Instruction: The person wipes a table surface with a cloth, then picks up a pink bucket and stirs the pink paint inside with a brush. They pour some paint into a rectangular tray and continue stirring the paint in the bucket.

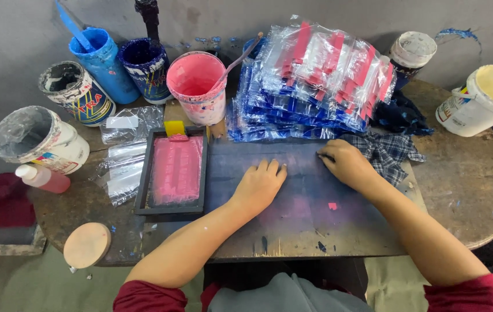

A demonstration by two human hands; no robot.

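The person wears a dark red top with short sleeves, pushed up above the elbows, so both forearms are bare. The left hand [260, 186] and the right hand [346, 163] have no gloves, rings or watch. On the lap, grey cloth is visible, probably trousers.

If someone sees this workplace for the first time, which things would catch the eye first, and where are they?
The left hand and right hand lie flat on a dark, ink-stained board in the middle. Just left of them sits a framed screen covered with pink ink, and behind it a bright pink paint bucket among blue ones. Behind the board, a pile of clear plastic bags with red and blue strips stands out.
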